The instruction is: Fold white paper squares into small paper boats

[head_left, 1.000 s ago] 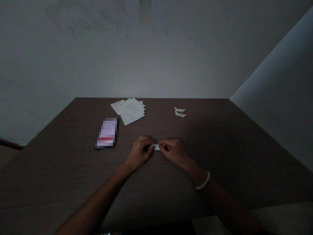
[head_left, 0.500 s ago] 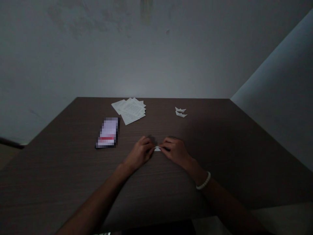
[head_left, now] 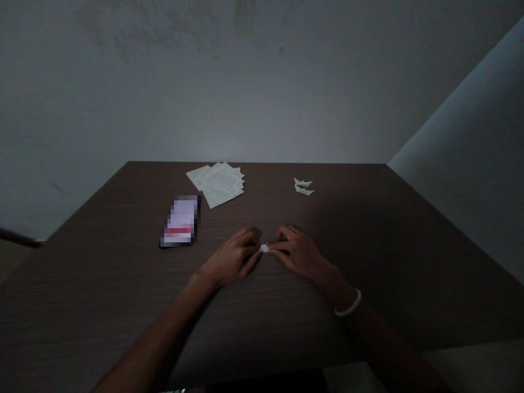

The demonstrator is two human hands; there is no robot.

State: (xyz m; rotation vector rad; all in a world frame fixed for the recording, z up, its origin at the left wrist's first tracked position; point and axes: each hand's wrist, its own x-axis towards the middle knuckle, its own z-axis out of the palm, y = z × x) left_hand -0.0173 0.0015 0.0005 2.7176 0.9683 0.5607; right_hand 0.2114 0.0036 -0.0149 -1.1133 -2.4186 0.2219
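Note:
A small folded piece of white paper [head_left: 264, 248] is pinched between my two hands, low over the middle of the table. My left hand [head_left: 235, 255] is closed on its left end, thumb and fingertips together. From the other side my right hand [head_left: 298, 251], a white beaded bracelet on its wrist, grips the right end. Fingertips cover both ends of the paper, so only its middle shows. Farther back on the right lie two small folded paper boats [head_left: 303, 191], one just behind the other.
Printed paper sheets [head_left: 223, 184] lie fanned in a pile at the back left of the brown table [head_left: 123, 284]. Nearer, left of my hands, a phone [head_left: 180, 221] lies face up with its screen lit and blurred. A grey wall [head_left: 262, 109] stands behind the table.
The visible part of the paper looks smaller and more band-like than before. My right hand has turned slightly, its wrist shifting a little to the right. Both hands still hold the paper.

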